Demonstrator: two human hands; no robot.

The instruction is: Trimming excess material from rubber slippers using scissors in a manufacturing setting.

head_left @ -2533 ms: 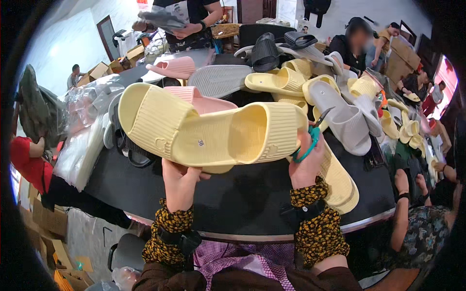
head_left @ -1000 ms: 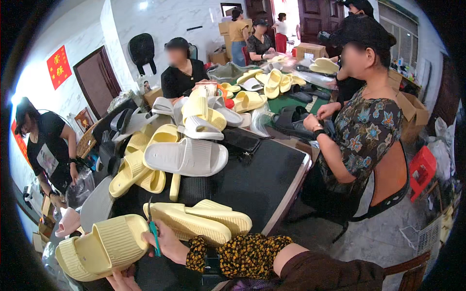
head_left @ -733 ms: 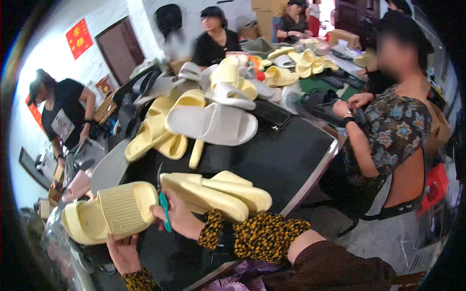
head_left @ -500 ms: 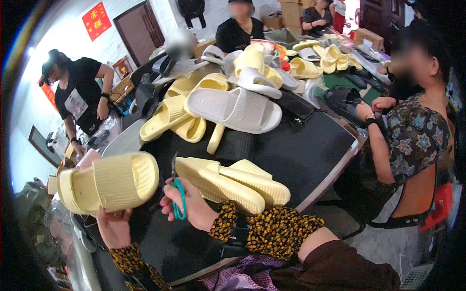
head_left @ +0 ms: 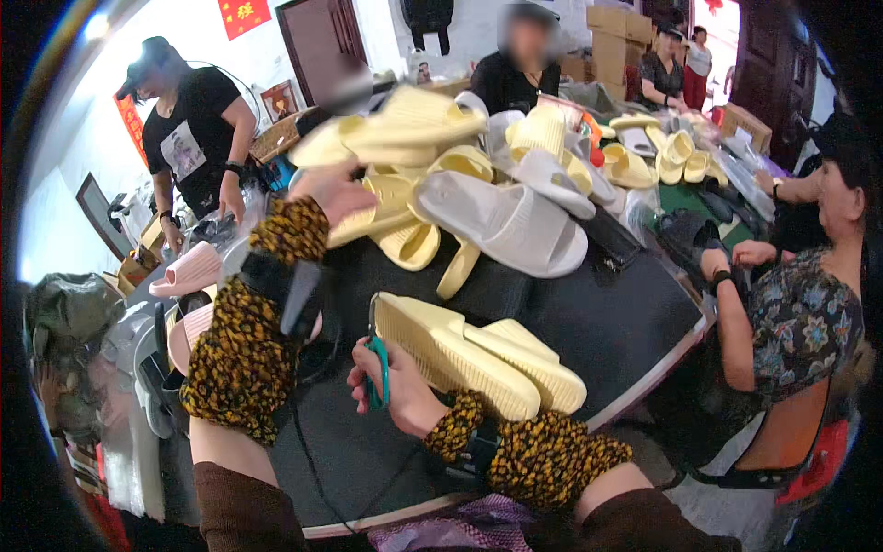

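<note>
My left hand (head_left: pixel 333 193) reaches over the near left of the pile, against the lower edge of a pale yellow slide slipper (head_left: pixel 395 129). That slipper is smeared by motion, and its contact with the fingers is partly hidden. Fingers of my right hand (head_left: pixel 405 391) are closed around teal-handled scissors (head_left: pixel 378 373), blades pointing away from me. Just beyond and right of the scissors, two yellow slippers (head_left: pixel 469 354) lie on their sides, one against the other, on the dark tabletop (head_left: pixel 607 313).
Yellow and grey slippers are heaped on the table, a large grey slipper (head_left: pixel 506 221) foremost. Pink slippers (head_left: pixel 189 269) stand at left. A person in a floral top (head_left: pixel 800 304) handles a dark slipper at right. A cord (head_left: pixel 313 460) runs along the near tabletop.
My left hand has carried the yellow slipper from the near left up to the pile. The right hand keeps the scissors beside the two yellow slippers. The view has shifted left.
</note>
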